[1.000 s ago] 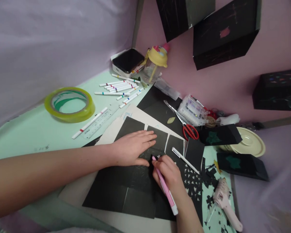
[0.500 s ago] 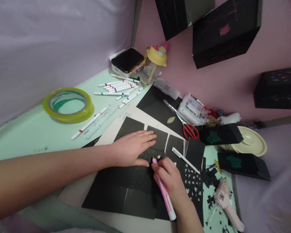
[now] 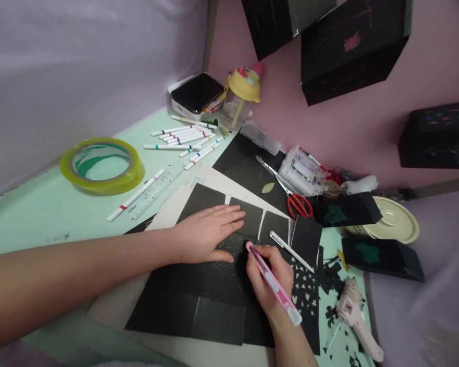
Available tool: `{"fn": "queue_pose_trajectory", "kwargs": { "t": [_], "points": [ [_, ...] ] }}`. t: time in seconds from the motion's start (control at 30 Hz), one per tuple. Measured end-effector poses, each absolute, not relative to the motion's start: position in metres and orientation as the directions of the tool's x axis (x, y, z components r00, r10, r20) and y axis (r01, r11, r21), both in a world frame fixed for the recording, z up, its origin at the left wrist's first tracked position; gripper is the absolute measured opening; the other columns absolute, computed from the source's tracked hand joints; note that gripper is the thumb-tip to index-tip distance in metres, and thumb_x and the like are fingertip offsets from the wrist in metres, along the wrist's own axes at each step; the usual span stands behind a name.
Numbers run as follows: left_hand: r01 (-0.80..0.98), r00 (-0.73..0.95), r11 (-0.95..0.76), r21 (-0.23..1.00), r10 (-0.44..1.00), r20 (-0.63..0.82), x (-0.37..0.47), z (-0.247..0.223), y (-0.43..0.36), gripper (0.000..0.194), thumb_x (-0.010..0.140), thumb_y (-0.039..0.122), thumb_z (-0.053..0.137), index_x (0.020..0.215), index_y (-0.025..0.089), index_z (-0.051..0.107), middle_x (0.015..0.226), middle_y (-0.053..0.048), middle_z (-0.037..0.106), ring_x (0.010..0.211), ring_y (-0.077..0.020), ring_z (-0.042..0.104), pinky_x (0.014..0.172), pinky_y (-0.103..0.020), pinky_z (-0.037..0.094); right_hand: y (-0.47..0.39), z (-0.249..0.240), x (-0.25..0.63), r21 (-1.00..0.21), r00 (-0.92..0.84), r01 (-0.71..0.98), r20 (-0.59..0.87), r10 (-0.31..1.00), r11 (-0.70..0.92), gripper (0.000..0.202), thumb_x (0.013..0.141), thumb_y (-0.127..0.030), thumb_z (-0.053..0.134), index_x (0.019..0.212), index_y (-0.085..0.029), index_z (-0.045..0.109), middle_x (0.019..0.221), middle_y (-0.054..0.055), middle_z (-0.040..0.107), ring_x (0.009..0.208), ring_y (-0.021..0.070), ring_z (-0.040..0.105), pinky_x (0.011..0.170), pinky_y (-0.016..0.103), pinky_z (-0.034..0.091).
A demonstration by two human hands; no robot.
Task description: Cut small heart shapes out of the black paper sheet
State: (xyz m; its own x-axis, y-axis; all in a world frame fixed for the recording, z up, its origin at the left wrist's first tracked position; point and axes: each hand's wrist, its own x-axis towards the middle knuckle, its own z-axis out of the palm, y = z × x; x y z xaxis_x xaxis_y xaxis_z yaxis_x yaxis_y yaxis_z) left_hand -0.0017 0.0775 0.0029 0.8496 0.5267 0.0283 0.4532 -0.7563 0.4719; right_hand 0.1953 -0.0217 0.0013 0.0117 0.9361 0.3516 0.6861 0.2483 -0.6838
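Observation:
My left hand [image 3: 204, 235] lies flat on black card [image 3: 172, 300], fingers stretched to the right over faint pencil marks. Gripped in my right hand [image 3: 271, 278] is a pink craft knife [image 3: 273, 285]. Its tip points at the card just right of my left thumb, and the blade cannot be made out. Small star and heart cut-outs [image 3: 304, 290] show pale in the card to the right of my right hand. A white pen [image 3: 290, 251] lies across the card beyond that hand.
Red-handled scissors [image 3: 299, 205], a clear box [image 3: 303, 171] and a yellow-lidded cup [image 3: 240, 97] stand farther back. At left are a tape roll [image 3: 101, 165], white markers [image 3: 187, 135] and a ruler [image 3: 156, 191]. A glue gun [image 3: 355, 316] lies right among black scraps.
The craft knife has swung to a more slanted angle, its rear end moving right, and my right hand has turned with it. My left hand stays flat in place.

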Motion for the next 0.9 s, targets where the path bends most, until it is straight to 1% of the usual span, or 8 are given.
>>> {"fn": "queue_pose_trajectory", "kwargs": {
  "t": [0.2, 0.37, 0.5, 0.63, 0.73, 0.9],
  "points": [
    [0.444, 0.846, -0.761, 0.473, 0.53, 0.06, -0.002, 0.0, 0.077, 0.075, 0.084, 0.059, 0.061, 0.14, 0.012, 0.044, 0.153, -0.013, 0.032, 0.145, -0.0274, 0.023, 0.119, -0.041, 0.018, -0.021, 0.001, 0.195, -0.685, 0.016, 0.69, 0.336, 0.942, 0.233, 0.003, 0.085, -0.017, 0.062, 0.085, -0.019, 0.062, 0.073, 0.001, 0.069, 0.058, 0.0127, 0.064, 0.056, 0.023, 0.05],
    [0.447, 0.848, -0.766, 0.462, 0.528, 0.054, -0.002, 0.0, 0.077, 0.076, 0.085, 0.06, 0.059, 0.14, 0.011, 0.044, 0.153, -0.013, 0.032, 0.145, -0.0267, 0.022, 0.119, -0.04, 0.018, -0.02, 0.001, 0.196, -0.67, -0.002, 0.701, 0.341, 0.94, 0.245, 0.003, 0.085, -0.016, 0.062, 0.086, -0.019, 0.063, 0.076, 0.003, 0.07, 0.061, 0.0137, 0.066, 0.057, 0.023, 0.05],
    [0.447, 0.847, -0.769, 0.456, 0.528, 0.062, -0.002, -0.001, 0.077, 0.075, 0.085, 0.06, 0.059, 0.14, 0.013, 0.044, 0.153, -0.013, 0.032, 0.145, -0.0263, 0.022, 0.118, -0.039, 0.018, -0.019, 0.002, 0.195, -0.666, -0.008, 0.707, 0.331, 0.944, 0.239, 0.003, 0.085, -0.017, 0.061, 0.085, -0.019, 0.063, 0.074, 0.003, 0.071, 0.06, 0.0133, 0.065, 0.057, 0.023, 0.05],
    [0.441, 0.846, -0.772, 0.458, 0.528, 0.076, -0.002, -0.003, 0.077, 0.074, 0.085, 0.061, 0.058, 0.14, 0.014, 0.044, 0.153, -0.013, 0.033, 0.145, -0.0262, 0.022, 0.118, -0.04, 0.018, -0.018, 0.006, 0.193, -0.663, -0.005, 0.718, 0.302, 0.953, 0.214, 0.007, 0.085, -0.018, 0.058, 0.08, -0.019, 0.062, 0.069, 0.001, 0.068, 0.056, 0.0122, 0.062, 0.055, 0.022, 0.049],
    [0.442, 0.843, -0.771, 0.458, 0.532, 0.081, -0.002, -0.003, 0.077, 0.075, 0.084, 0.061, 0.059, 0.14, 0.013, 0.045, 0.153, -0.012, 0.033, 0.145, -0.0263, 0.023, 0.118, -0.04, 0.018, -0.017, 0.01, 0.191, -0.632, -0.017, 0.747, 0.294, 0.956, 0.207, 0.008, 0.086, -0.018, 0.057, 0.078, -0.019, 0.061, 0.065, 0.0, 0.065, 0.052, 0.0114, 0.058, 0.052, 0.022, 0.046],
    [0.448, 0.842, -0.774, 0.448, 0.534, 0.081, -0.002, -0.005, 0.077, 0.076, 0.084, 0.061, 0.06, 0.14, 0.012, 0.045, 0.154, -0.012, 0.032, 0.145, -0.0261, 0.023, 0.118, -0.039, 0.018, -0.017, 0.015, 0.184, -0.592, -0.019, 0.788, 0.248, 0.969, 0.167, 0.009, 0.086, -0.018, 0.055, 0.077, -0.019, 0.059, 0.062, -0.002, 0.062, 0.051, 0.0111, 0.057, 0.052, 0.021, 0.043]
  ]
}}
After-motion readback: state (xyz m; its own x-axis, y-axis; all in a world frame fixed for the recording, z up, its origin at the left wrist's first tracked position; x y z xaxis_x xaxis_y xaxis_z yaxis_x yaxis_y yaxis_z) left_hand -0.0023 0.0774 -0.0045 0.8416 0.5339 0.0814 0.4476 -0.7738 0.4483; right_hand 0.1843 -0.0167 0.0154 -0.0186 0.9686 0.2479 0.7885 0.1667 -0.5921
